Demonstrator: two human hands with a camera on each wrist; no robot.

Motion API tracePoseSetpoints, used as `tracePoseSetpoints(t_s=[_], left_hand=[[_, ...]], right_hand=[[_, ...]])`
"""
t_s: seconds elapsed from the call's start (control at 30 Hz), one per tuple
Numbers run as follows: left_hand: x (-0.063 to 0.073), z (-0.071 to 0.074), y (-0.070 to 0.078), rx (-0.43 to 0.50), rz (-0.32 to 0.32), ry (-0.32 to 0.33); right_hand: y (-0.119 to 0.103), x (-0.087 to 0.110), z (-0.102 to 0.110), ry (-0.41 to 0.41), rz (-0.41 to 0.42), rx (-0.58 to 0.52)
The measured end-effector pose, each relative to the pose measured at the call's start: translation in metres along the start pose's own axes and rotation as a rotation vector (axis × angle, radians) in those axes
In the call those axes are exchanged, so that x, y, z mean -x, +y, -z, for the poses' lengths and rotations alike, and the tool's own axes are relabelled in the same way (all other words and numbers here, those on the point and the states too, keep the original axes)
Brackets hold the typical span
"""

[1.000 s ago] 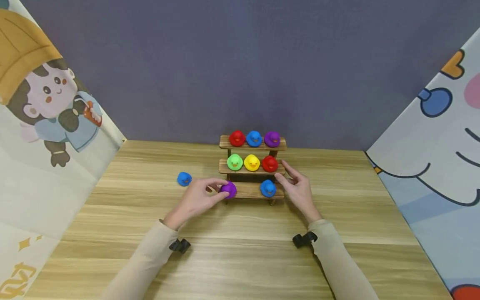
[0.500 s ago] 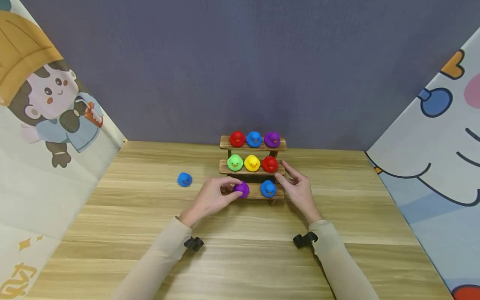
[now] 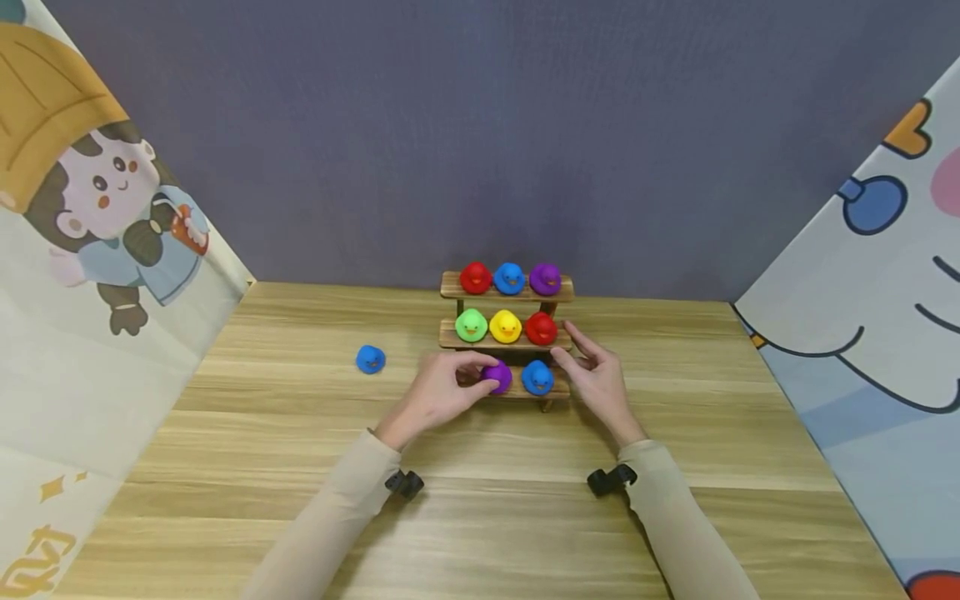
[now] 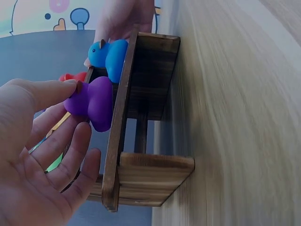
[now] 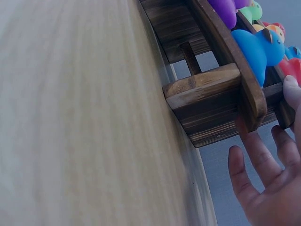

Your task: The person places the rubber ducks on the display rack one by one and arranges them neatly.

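Note:
My left hand [image 3: 442, 390] pinches a purple rubber duck [image 3: 500, 377] between thumb and fingertips at the lowest tier of a three-tier wooden display stand [image 3: 487, 343]. In the left wrist view the duck's base meets that shelf, and the other fingers are spread beyond it. A blue duck [image 3: 537, 378] sits just to its right on the same tier. My right hand [image 3: 600, 385] holds the stand's right end, thumb at the front of the middle shelf and index finger at its back. The right wrist view shows its lower fingers [image 5: 261, 155] extended near the shelf ends.
The middle tier bears a green duck [image 3: 471, 326], a yellow duck [image 3: 506, 327] and a red duck [image 3: 542, 328]. Red, blue and purple ducks [image 3: 546, 279] line the top tier. Another blue duck [image 3: 371, 359] lies on the wooden table left of the stand. A grey wall [image 3: 480, 150] rises behind.
My left hand has moved right along the lowest tier with the purple duck, from the shelf's left end to close beside the blue duck. The right hand has kept its place.

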State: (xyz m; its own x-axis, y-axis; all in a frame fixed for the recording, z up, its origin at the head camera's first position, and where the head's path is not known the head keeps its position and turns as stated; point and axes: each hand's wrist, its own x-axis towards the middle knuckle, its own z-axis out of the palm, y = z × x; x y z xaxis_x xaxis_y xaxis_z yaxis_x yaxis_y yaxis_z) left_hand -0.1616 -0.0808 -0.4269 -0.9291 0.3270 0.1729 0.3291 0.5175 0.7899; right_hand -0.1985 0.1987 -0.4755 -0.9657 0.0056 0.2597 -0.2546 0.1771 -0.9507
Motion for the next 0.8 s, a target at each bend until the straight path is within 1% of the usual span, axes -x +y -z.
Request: tracePoseSetpoints(t_s=[0.17,0.27,0.33,0.4,0.5,0.6,0.8], left_hand=[[-0.002,-0.003,0.002,-0.004,-0.022,-0.008],[-0.002,-0.005,0.003,-0.012,-0.029,-0.009],[-0.002,-0.006,0.003,-0.013,-0.032,-0.009],[-0.003,-0.007,0.003,-0.019,-0.028,-0.011],[-0.003,-0.007,0.004,-0.019,-0.021,-0.010],[-0.003,-0.008,0.004,-0.022,-0.021,-0.010],[-0.003,-0.009,0.004,-0.018,-0.029,-0.002]], right_hand=[[-0.002,0.000,0.001,-0.007,-0.022,-0.007],[-0.017,0.004,0.000,-0.017,-0.022,-0.005],[-0.018,0.005,0.000,-0.016,-0.010,-0.007],[-0.016,0.005,0.000,-0.009,0.010,-0.015],[0.000,0.001,0.001,0.004,0.031,-0.028],[0.000,0.001,0.000,0.007,0.035,-0.026],[-0.001,0.002,0.001,0.008,0.015,-0.001]])
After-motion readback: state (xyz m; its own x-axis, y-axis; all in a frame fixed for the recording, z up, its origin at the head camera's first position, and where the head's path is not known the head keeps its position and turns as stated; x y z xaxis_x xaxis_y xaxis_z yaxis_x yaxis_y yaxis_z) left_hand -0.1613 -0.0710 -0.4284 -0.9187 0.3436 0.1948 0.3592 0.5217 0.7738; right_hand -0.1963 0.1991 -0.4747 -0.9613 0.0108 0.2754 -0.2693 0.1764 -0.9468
